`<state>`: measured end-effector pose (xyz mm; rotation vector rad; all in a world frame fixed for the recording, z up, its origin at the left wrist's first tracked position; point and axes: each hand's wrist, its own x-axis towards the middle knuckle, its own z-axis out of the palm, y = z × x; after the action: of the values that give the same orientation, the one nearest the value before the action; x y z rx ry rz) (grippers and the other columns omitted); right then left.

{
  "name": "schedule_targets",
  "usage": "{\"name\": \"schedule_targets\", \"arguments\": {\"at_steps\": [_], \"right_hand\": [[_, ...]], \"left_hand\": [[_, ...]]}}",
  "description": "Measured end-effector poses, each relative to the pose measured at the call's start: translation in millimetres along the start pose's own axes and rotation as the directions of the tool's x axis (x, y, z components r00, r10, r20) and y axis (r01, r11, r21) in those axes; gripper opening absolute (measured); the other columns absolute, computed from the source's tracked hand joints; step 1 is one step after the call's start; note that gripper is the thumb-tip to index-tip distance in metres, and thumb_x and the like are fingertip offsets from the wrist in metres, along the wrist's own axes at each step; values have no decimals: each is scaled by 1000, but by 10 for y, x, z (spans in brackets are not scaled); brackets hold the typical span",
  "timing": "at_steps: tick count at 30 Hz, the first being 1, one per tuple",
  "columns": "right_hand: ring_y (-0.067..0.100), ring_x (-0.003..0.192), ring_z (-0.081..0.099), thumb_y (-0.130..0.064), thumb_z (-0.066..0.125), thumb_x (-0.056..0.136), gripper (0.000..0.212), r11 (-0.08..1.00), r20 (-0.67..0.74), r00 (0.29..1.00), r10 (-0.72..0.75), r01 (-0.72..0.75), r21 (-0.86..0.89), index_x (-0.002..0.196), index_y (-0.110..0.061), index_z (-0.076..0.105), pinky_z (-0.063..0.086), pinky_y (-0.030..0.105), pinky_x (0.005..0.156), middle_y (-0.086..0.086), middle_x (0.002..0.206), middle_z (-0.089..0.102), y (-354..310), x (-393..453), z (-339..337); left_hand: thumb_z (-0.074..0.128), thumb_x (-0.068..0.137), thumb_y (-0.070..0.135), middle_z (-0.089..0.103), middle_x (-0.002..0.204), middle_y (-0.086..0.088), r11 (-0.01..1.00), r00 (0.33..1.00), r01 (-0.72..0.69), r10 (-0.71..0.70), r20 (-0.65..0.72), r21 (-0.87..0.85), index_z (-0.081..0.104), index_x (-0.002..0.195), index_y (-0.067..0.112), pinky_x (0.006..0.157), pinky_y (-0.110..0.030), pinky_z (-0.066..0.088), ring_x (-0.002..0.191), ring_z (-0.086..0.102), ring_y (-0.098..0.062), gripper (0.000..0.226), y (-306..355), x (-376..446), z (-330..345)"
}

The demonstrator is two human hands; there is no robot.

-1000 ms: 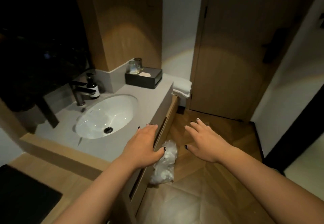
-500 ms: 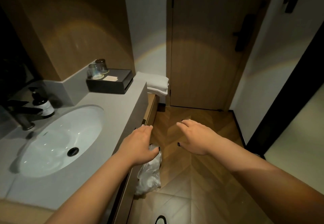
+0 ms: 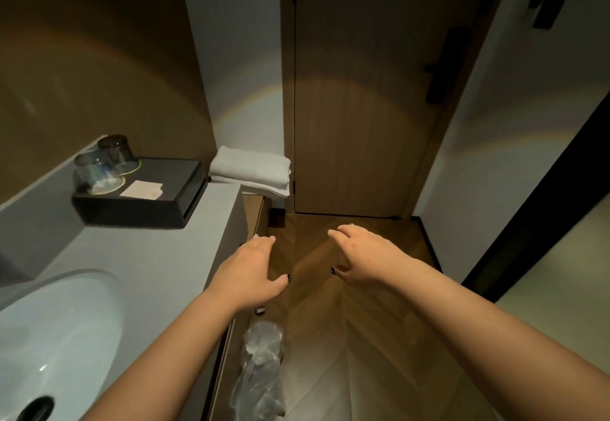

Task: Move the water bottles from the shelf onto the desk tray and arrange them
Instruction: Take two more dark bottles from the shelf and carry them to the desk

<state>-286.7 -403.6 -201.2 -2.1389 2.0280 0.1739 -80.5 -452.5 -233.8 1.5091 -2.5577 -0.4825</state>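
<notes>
No water bottle, shelf or desk tray shows in the head view. My left hand (image 3: 251, 269) hovers over the front edge of the grey vanity counter (image 3: 155, 255), fingers spread and relaxed, holding nothing. My right hand (image 3: 364, 257) is held out over the wooden floor, fingers loosely extended, also holding nothing. Both forearms reach forward from the bottom of the frame.
A white sink (image 3: 49, 338) sits at lower left. A black box (image 3: 142, 198) carries two upturned glasses (image 3: 99, 170). Folded white towels (image 3: 252, 170) lie past the counter end. A crumpled clear plastic bag (image 3: 260, 374) hangs by the cabinet. A closed wooden door (image 3: 366, 90) stands ahead.
The view has swung right and forward along the counter: the tap and soap bottle left the frame and the door came nearer. Both hands stayed out in front, holding nothing.
</notes>
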Motion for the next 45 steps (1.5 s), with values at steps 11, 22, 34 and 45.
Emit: {"name": "schedule_targets", "arguments": {"at_steps": [11, 22, 34, 45], "right_hand": [[30, 146, 15, -36, 57, 91, 71, 990, 22, 997, -73, 76, -118, 149, -14, 21, 24, 41, 116, 10, 155, 23, 659, 1197, -176], [26, 147, 12, -39, 49, 95, 67, 975, 33, 979, -203, 205, -81, 150, -16, 18, 24, 38, 116, 8, 157, 20, 1862, 2607, -580], [28, 141, 24, -38, 50, 93, 62, 914, 115, 914, -388, 398, -75, 145, -13, 27, 33, 40, 112, 9, 152, 28, 1953, 4137, -750], [26, 141, 25, -37, 51, 93, 61, 893, 217, 868, -445, 449, 37, 145, -14, 28, 33, 38, 109, 8, 153, 25, 1465, 5877, -799]], "left_hand": [[57, 84, 50, 26, 156, 4, 998, 999, 40, -39, 18, -45, 20, 149, 22, 114, -36, 30, 146, 15, -12, 80, -31, 1276, -60], [57, 86, 47, 23, 157, -1, 954, 967, 254, -252, 32, -157, 18, 150, 19, 115, -33, 23, 146, 12, -14, 81, 213, 2861, 133], [60, 86, 41, 7, 160, -1, 817, 857, 490, -515, -3, -304, 13, 151, 22, 115, -31, 18, 146, 14, -18, 83, -315, 3762, 175], [64, 85, 24, 9, 158, -1, 531, 648, 673, -759, 65, -516, 11, 151, 17, 117, -40, 21, 145, 18, -24, 85, -1642, 4910, -6]]}}
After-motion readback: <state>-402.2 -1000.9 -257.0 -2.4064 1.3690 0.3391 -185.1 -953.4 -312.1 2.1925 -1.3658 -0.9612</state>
